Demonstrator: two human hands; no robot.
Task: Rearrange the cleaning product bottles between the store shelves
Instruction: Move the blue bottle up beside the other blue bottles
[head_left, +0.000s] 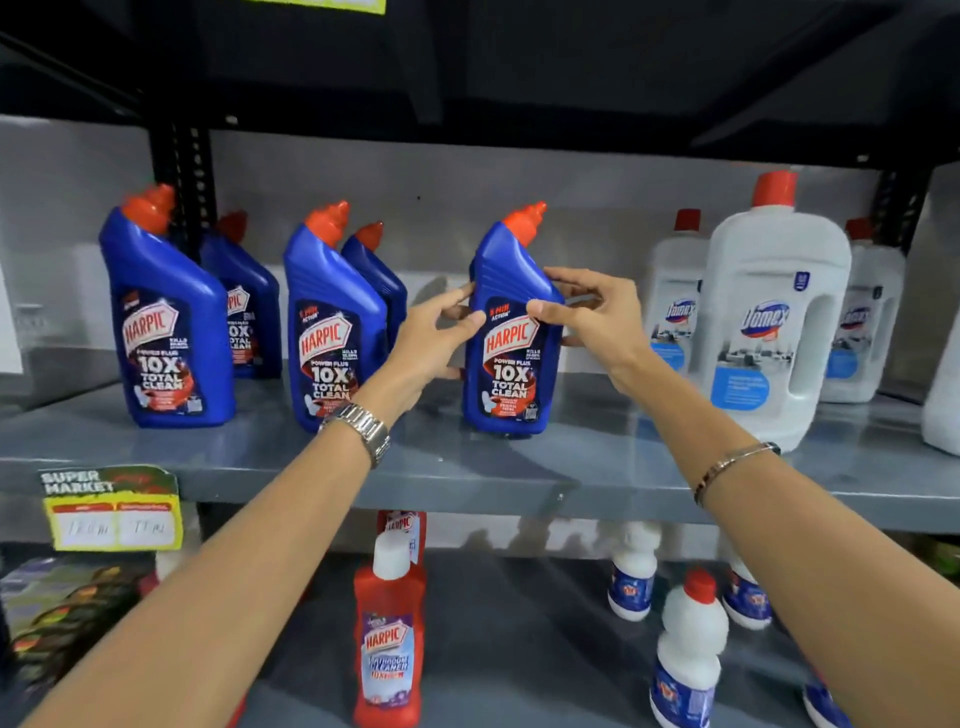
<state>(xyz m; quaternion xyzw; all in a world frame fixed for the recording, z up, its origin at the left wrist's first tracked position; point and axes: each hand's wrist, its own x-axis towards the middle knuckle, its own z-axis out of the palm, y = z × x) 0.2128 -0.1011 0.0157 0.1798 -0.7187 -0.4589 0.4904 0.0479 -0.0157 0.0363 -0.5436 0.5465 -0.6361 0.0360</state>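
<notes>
A blue Harpic bottle (511, 332) with an orange cap stands upright on the grey upper shelf (467, 467). My left hand (436, 338) touches its left side with fingers spread. My right hand (587, 312) wraps its right side, thumb on the label. Both hands hold it at mid-height. Further left on the same shelf stand several more blue Harpic bottles (166, 317), two of them behind the front ones. White Domex bottles (769, 322) with red caps stand at the right.
On the lower shelf stand a red Harpic bathroom cleaner (387, 644) and several small white bottles (688, 649) with blue labels. A yellow supermarket price tag (111, 509) hangs on the upper shelf's front edge at left. Packets lie at lower left.
</notes>
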